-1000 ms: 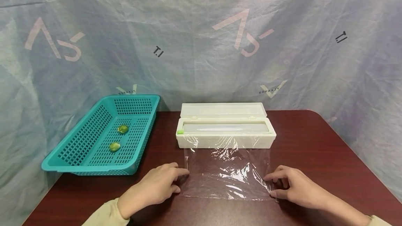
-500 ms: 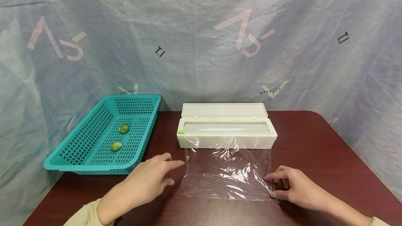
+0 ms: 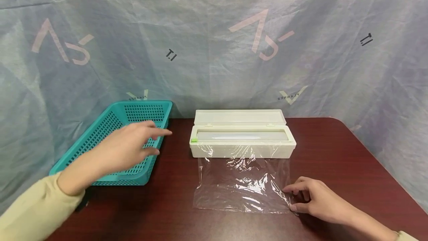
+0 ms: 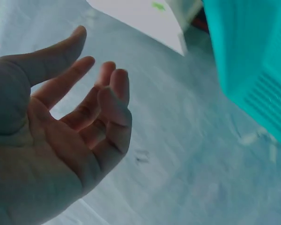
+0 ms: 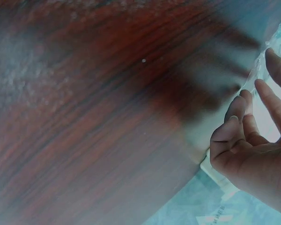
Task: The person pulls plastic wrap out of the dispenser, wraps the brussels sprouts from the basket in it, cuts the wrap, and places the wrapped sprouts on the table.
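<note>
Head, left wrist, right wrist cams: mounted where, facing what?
Head: worn on head, facing forward-down at table, basket, white box; left hand, right hand show.
Left wrist: worn there, facing backdrop and basket; left hand shows.
Right wrist: worn there, facing table and film; right hand shows.
Head and left wrist share the basket.

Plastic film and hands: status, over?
Left hand empty, hiding part of teal basket. Right hand touching right edge of plastic film. Film runs from open white box.
</note>
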`<action>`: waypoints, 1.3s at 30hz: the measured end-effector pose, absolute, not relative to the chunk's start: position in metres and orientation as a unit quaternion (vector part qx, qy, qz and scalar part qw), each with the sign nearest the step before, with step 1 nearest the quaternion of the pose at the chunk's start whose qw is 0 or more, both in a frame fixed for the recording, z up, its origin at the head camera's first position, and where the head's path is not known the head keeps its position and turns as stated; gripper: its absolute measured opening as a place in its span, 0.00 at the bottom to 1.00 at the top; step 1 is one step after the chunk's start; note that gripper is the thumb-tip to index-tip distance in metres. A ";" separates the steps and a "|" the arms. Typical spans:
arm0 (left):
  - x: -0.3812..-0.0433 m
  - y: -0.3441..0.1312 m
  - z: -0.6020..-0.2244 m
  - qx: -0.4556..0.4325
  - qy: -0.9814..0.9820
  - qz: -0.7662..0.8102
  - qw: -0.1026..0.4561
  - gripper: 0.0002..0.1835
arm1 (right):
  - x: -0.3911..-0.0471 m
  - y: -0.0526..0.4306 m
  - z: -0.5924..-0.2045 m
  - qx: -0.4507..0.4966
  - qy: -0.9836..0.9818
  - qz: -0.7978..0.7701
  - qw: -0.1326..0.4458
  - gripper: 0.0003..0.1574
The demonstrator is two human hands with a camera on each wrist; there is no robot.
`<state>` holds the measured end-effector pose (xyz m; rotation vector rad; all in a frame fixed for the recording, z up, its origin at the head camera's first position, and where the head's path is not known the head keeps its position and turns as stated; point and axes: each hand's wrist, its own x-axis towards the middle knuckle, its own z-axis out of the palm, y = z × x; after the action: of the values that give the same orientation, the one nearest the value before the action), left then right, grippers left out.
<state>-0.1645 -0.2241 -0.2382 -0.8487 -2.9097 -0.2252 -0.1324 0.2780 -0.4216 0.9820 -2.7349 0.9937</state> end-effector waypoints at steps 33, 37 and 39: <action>-0.313 -0.348 -0.286 -0.264 -0.929 -0.234 -0.115 0.27 | -0.135 0.279 -0.422 0.329 -0.888 0.318 0.037 0.23; -0.320 -0.360 -0.296 -0.255 -0.927 -0.244 -0.124 0.26 | -0.135 0.278 -0.421 0.327 -0.889 0.317 0.035 0.23; -0.324 -0.365 -0.300 -0.246 -0.924 -0.259 -0.136 0.27 | -0.135 0.279 -0.421 0.328 -0.889 0.317 0.037 0.23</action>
<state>-0.3242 -0.3652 -0.2996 -0.8469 -3.1855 -0.8935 -0.1351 0.2785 -0.4206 1.0073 -2.7289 0.9730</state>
